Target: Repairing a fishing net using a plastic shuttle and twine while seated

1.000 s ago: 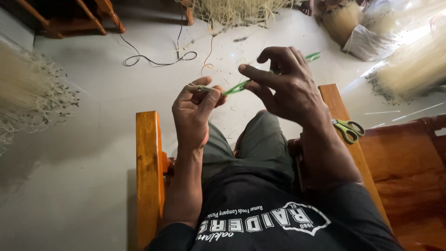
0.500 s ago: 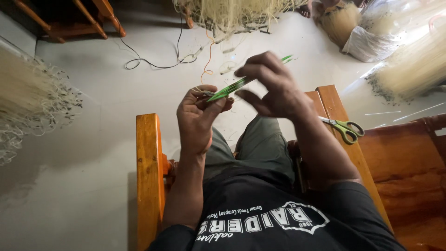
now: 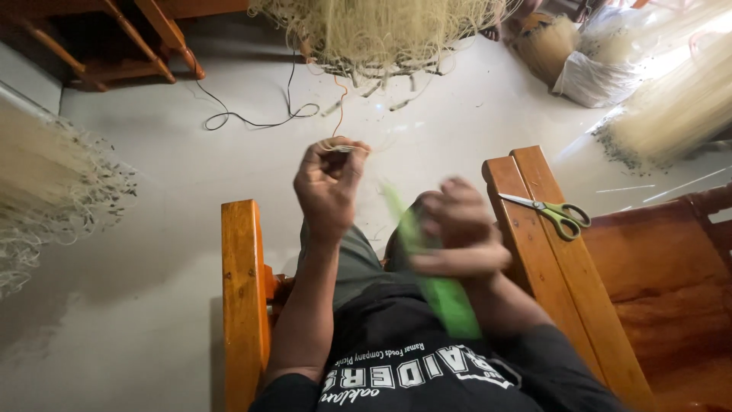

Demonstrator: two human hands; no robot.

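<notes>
Head view, left hand: the left hand (image 3: 329, 183) is raised in front of the body, fingers pinched shut on a loop of thin pale line (image 3: 345, 147) at its top edge.
Head view, right hand: the right hand (image 3: 457, 236) is lower, over the lap, blurred; its fingers are curled around a flat green tool (image 3: 436, 278) that slants from the knees toward the chest.
Head view, seat: the person sits in a chair of orange-brown wood, with the left armrest (image 3: 242, 297) just beside the left forearm and the right armrest (image 3: 550, 267) beside the right one.
Head view, scissors: green-handled scissors (image 3: 550, 211) lie on the right armrest, well apart from both hands.
Head view, floor: a pale smooth floor (image 3: 152, 252) spreads under the chair; a black cable (image 3: 252, 120) curls on it ahead.
Head view, netting: a heap of pale netting (image 3: 381, 34) lies at the top, more netting (image 3: 46, 191) at the left edge, and straw-coloured bundles (image 3: 679, 107) at the right.
Head view, furniture: wooden legs (image 3: 164, 38) stand at the upper left.
</notes>
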